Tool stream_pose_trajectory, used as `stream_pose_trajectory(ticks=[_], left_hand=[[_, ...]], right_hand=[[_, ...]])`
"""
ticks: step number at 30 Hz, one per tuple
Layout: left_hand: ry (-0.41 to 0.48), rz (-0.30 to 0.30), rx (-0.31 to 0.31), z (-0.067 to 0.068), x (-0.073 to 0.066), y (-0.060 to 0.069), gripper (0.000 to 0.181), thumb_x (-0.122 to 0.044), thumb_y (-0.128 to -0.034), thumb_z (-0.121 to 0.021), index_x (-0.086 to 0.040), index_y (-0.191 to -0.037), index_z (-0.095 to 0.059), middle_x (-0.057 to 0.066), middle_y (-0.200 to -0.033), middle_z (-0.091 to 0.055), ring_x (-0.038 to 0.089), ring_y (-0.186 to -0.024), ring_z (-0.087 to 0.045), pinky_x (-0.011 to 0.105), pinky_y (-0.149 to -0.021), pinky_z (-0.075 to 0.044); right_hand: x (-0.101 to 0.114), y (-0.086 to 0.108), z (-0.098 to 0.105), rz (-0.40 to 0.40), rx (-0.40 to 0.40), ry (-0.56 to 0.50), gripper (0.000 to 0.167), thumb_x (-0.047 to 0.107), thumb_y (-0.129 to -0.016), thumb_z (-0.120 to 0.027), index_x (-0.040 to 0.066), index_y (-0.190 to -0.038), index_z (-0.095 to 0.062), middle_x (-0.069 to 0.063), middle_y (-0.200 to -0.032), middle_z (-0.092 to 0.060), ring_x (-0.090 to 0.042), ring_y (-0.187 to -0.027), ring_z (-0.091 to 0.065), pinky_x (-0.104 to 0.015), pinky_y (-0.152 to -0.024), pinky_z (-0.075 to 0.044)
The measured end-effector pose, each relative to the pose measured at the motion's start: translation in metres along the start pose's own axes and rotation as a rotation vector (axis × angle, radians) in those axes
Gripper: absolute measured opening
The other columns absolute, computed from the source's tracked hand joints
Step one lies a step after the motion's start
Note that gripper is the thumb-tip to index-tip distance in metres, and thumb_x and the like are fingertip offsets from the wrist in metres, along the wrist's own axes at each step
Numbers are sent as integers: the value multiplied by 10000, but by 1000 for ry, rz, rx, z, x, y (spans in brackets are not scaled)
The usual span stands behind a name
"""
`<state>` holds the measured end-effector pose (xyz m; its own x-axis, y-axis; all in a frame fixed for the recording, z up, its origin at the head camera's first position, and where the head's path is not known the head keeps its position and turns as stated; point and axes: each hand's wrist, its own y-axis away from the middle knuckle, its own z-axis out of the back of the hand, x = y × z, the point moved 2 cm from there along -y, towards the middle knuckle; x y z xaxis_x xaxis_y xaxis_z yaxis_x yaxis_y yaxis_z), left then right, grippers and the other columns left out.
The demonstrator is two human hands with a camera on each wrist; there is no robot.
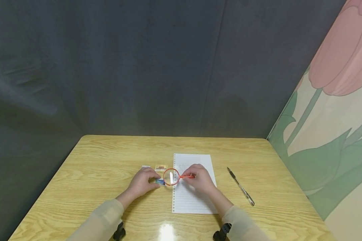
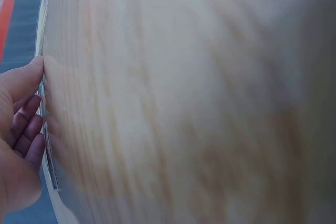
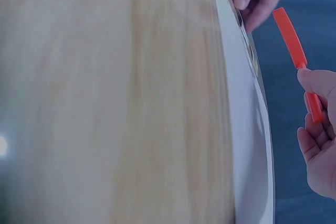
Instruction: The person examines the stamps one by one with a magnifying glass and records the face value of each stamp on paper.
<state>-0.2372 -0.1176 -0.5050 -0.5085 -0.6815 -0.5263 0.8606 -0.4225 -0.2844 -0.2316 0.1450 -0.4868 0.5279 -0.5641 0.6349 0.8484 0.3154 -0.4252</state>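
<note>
A red-rimmed magnifying glass [image 1: 178,176] is held by its handle in the right hand [image 1: 200,180], its round lens above the left edge of a lined sheet [image 1: 194,201]. In the right wrist view the thumb and fingers of the right hand [image 3: 323,129] pinch the red handle [image 3: 315,108]. The left hand [image 1: 142,182] has its thumb and fingertips at a small blue-green card [image 1: 160,182] lying left of the lens; whether they grip it I cannot tell. In the left wrist view the left hand [image 2: 21,129] is low at the table surface.
A yellow card [image 1: 161,168] and a pale card [image 1: 145,166] lie behind the left hand. On the right of the wooden table [image 1: 108,150] is a black and clear pen [image 1: 240,185]. Dark cloth [image 1: 157,67] hangs behind, and a flowered cloth [image 1: 335,117] at the right.
</note>
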Motion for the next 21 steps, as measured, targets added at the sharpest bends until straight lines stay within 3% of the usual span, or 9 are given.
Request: stream_pose_trajectory(ticks=[5,16,21], left_hand=[[-2,-14,-16,0,0,-1,235,-176,-725,-892,-152,-924,-771,-89,-937,-659,157,-934,-590,370,-869,-524],[-23,-102,-78,0,-1,-1,245,-136,-657,-916,-134,-816,-730,-48,-885,-662,164,-868,-593,363,-824,-521],[-22,-111,-75,0,-1,-1,242,-125,-662,-913,-135,-824,-733,-43,-891,-664,156,-860,-591,361,-816,-524]], right_hand=[[7,-3,-12,19,12,32,140,77,-754,-854,177,-796,-765,118,-784,-645,-94,-765,-513,-260,-682,-457],[13,-6,-24,-54,46,50,115,110,-763,-849,168,-812,-763,111,-807,-645,-95,-798,-524,-279,-721,-467],[13,-6,-26,-64,57,54,119,108,-756,-850,172,-804,-763,127,-777,-621,-83,-762,-502,-270,-701,-452]])
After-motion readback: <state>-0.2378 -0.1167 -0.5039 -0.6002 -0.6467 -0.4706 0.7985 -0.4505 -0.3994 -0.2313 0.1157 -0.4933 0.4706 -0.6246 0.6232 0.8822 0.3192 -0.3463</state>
